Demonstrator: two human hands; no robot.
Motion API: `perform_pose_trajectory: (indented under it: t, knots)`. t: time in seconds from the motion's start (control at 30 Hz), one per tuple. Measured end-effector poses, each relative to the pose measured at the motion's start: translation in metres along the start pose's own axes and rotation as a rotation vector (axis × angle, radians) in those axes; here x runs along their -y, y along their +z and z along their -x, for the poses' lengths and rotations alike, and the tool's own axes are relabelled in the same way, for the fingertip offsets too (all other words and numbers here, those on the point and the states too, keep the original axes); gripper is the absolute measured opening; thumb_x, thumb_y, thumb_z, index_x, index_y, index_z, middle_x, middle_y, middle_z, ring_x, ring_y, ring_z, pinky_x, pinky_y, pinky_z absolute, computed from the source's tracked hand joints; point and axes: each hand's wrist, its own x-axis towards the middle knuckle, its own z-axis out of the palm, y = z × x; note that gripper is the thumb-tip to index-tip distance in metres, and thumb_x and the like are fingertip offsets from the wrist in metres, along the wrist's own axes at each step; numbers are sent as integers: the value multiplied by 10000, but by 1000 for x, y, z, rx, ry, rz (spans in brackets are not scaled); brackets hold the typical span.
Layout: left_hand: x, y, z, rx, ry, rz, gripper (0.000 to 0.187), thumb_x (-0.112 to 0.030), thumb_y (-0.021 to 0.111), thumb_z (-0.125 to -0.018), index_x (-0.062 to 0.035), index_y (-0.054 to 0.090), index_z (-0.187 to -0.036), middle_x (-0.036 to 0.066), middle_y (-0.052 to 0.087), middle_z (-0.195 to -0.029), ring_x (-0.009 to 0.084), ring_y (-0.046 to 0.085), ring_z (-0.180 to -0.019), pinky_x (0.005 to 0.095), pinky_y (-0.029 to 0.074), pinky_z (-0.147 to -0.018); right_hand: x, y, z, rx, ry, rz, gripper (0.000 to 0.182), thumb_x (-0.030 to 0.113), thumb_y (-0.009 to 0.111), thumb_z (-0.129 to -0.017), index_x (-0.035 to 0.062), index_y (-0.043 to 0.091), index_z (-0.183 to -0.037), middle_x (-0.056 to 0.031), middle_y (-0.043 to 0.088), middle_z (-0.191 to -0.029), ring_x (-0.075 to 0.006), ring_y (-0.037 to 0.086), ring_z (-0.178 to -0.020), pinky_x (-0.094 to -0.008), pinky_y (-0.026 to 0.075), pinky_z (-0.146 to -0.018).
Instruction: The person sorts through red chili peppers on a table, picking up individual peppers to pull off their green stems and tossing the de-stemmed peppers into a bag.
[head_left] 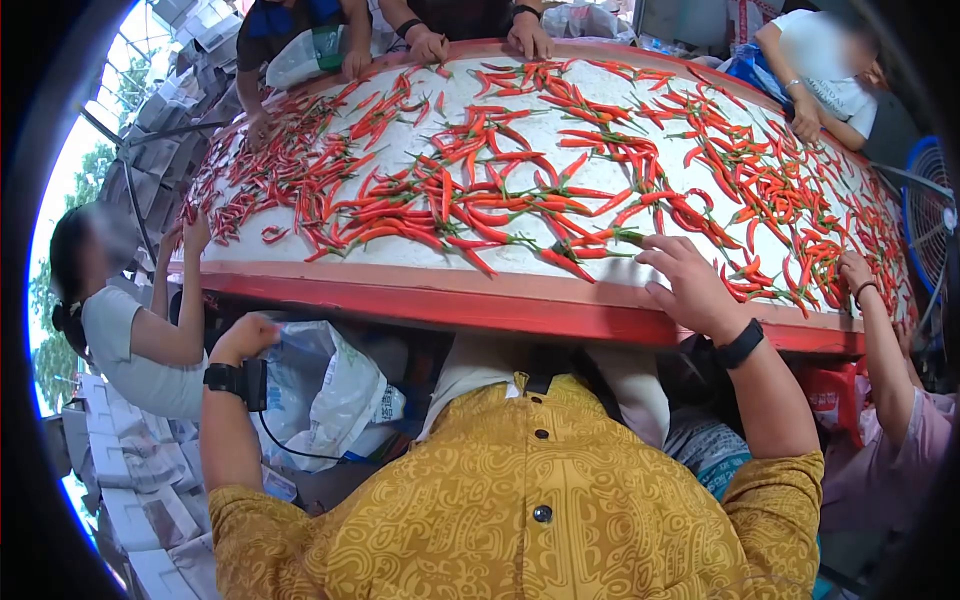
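Observation:
Red chili peppers (470, 190) with green stems lie scattered over a white tabletop (420, 262) with a red edge. My right hand (688, 285) is over the near edge of the table, its fingers apart and reaching toward the green stems of a few peppers; nothing is seen held in it. Off the table's near left edge, my left hand (247, 337) is curled closed above an open white plastic bag (325, 385). Whatever those fingers may hold is too small to make out. Dark bands are on both my wrists.
Co-workers' hands (530, 36) are at the table's far side, and others reach in from left (196, 232) and right (855, 270). A blue fan (925, 200) stands at far right. A red bag (835, 395) hangs below the right edge. Stacked grey pieces (140, 480) fill the left.

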Motion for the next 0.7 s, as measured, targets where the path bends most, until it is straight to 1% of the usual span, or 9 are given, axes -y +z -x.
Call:
perform_pose_trajectory:
  t: [0.03, 0.2, 0.27, 0.3, 0.37, 0.43, 0.53, 0.63, 0.7]
  knots:
    - [15, 11, -1, 135, -17, -234, 209, -233, 677, -792, -24, 674, -800, 55, 637, -660, 139, 588, -611, 309, 459, -590, -2, -4, 6, 17, -5, -31, 345, 89, 627, -759, 17, 591, -1094, -152, 534, -1217, -328, 485, -1126, -405, 417, -968]
    - [15, 58, 3, 167, -140, -143, 325, -268, 756, -690, -69, 706, -943, 93, 689, -767, 215, 647, -699, 356, 497, -691, -21, -11, 42, 53, 48, -126, 289, 68, 607, -795, 22, 592, -1079, -158, 535, -1217, -335, 487, -1129, -412, 414, -959]
    - [0, 67, 6, 10, 59, -399, 354, -291, 746, -676, -86, 709, -962, 106, 700, -818, 271, 662, -727, 381, 502, -705, -29, -16, 58, -2, 45, -107, 279, 64, 606, -781, 18, 600, -1056, -158, 548, -1182, -335, 508, -1085, -412, 429, -935]
    - [-3, 58, -11, 120, 92, -468, 336, -315, 724, -686, -89, 708, -935, 92, 704, -825, 319, 660, -733, 405, 505, -698, -34, -19, 65, -57, 43, -80, 269, 60, 605, -767, 15, 607, -1032, -158, 562, -1147, -335, 528, -1041, -413, 445, -910]
    - [-64, 32, -11, 181, 129, -399, 271, -280, 726, -690, -66, 700, -853, 90, 685, -736, 249, 656, -678, 379, 507, -664, -47, -26, 80, -24, 96, -125, 262, 59, 607, -761, 20, 607, -1020, -155, 567, -1122, -335, 537, -1013, -414, 450, -893]
    - [-161, 12, 16, 255, 106, 32, 207, -195, 681, -783, -9, 664, -873, 39, 630, -655, 120, 598, -633, 274, 488, -607, -51, -41, 86, 154, 293, -187, 250, 69, 622, -741, 35, 607, -987, -144, 575, -1074, -340, 531, -1003, -426, 440, -890]
    - [-278, 29, 24, 392, 510, 144, 294, -220, 663, -819, 13, 637, -996, 63, 649, -842, 136, 610, -721, 266, 489, -658, -86, -34, 90, 144, 60, -73, 272, 78, 631, -735, 38, 603, -1003, -144, 564, -1102, -353, 503, -1042, -439, 417, -920]
    - [-369, 85, 14, 535, 924, -60, 328, -248, 659, -828, -9, 636, -1052, 90, 655, -958, 175, 623, -809, 312, 497, -732, -105, -36, 87, 39, 115, -3, 347, 70, 622, -740, 29, 591, -1083, -163, 497, -1274, -366, 431, -1187, -428, 386, -994]
    - [-400, 133, 1, 583, 959, 2, 301, -242, 654, -827, -43, 643, -1053, 104, 665, -946, 219, 632, -832, 339, 495, -763, -108, -45, 88, -69, 52, 14, 313, 62, 603, -758, 22, 601, -1069, -168, 533, -1228, -360, 479, -1153, -414, 416, -966]
